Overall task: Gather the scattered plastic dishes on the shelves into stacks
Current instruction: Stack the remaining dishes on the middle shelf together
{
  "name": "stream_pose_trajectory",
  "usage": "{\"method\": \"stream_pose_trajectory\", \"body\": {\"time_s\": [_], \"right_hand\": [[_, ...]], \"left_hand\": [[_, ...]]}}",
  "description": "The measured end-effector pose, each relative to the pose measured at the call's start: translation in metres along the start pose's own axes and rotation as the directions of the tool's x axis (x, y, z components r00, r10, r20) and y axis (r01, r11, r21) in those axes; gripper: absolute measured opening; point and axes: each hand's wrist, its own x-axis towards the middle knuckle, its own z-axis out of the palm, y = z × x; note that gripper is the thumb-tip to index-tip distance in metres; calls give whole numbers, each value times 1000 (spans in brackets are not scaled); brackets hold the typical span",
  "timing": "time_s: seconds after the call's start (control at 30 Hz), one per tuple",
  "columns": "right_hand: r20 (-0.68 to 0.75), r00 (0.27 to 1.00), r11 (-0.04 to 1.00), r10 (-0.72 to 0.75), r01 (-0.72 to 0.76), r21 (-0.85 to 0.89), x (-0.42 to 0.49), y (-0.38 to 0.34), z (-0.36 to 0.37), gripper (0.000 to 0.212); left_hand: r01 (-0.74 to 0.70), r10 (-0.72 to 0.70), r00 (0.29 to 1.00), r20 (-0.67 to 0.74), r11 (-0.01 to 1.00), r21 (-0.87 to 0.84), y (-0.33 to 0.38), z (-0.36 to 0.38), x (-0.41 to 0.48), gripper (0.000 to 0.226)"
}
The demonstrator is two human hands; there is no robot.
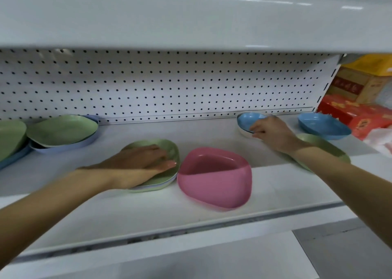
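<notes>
White store shelf (148, 211), pegboard back (148, 83)

Bright, even light; glare streaks on the upper shelf (191, 13) above the left hand (144, 160), perhaps from ceiling strips. That hand is motion-blurred; frame edges bow.

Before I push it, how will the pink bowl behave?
The pink bowl looks like thin rigid plastic, so probably light and stiff. On the smooth white shelf it should slide readily. Its rounded underside may let it rock, though its wide shape makes tipping unlikely.
</notes>
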Motion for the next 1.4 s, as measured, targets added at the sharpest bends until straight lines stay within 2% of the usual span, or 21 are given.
{"method": "stream_pose_trajectory", "body": {"time_s": [0.17, 0.3, 0.4, 0.47, 0.57, 0.67, 0.77, 0.87, 0.97, 1.03, 1.1, 1.17, 1.23, 1.3, 1.4], "right_hand": [[-46, 996, 990, 82, -76, 115, -13, -23, -14, 22], [-47, 996, 975, 79, -67, 213, -26, -30, -29, 19], [-150, 981, 950, 122, -71, 304, -33, -38, -48, 11], [-205, 967, 910, 150, -54, 412, -37, -53, -62, 12], [-181, 981, 823, 74, 43, 566, -50, -100, -72, 14], [-149, 988, 710, -42, 134, 691, -69, -162, -63, 18], [-105, 980, 710, -169, 195, 677, -85, -213, -45, 20], [-49, 966, 719, -254, 223, 658, -94, -242, -29, 26], [-7, 950, 757, -312, 253, 603, -103, -253, -17, 11], [31, 938, 790, -345, 272, 549, -111, -256, -10, 12], [90, 914, 802, -396, 297, 519, -120, -259, -4, 15], [156, 884, 815, -440, 320, 483, -127, -263, -1, 18], [209, 873, 834, -441, 312, 456, -128, -265, -2, 27], [260, 871, 863, -416, 287, 415, -125, -263, -6, 35], [352, 862, 922, -365, 282, 266, -121, -255, -7, 47]], "left_hand": [[4, -1, 998, -65, 998, 60, 18, 6, 6, 103], [-5, 7, 1000, -29, 998, 57, 21, 1, -5, 107], [16, -16, 1000, -7, 998, 61, 21, -4, -24, 99], [44, -45, 999, 15, 998, 37, 16, -5, -40, 106], [24, -26, 999, 37, 999, 42, 9, 0, -63, 112], [3, -8, 999, 39, 994, 111, 9, 6, -81, 106], [-4, -7, 997, 72, 989, 150, 13, 5, -101, 77], [-62, 55, 997, 49, 986, 153, 7, 2, -124, 75], [-138, 181, 971, -155, 958, 253, -9, -5, -148, 65], [-163, 266, 904, -335, 938, 305, -19, -8, -163, 58], [-136, 282, 840, -464, 937, 323, -28, -8, -174, 58], [-82, 235, 819, -523, 951, 298, -31, -7, -179, 59], [-24, 135, 861, -491, 974, 227, -35, -6, -176, 62], [-5, 57, 930, -363, 990, 144, -37, -3, -169, 80], [-3, 29, 979, -203, 992, 126, -33, 0, -156, 101]]}}
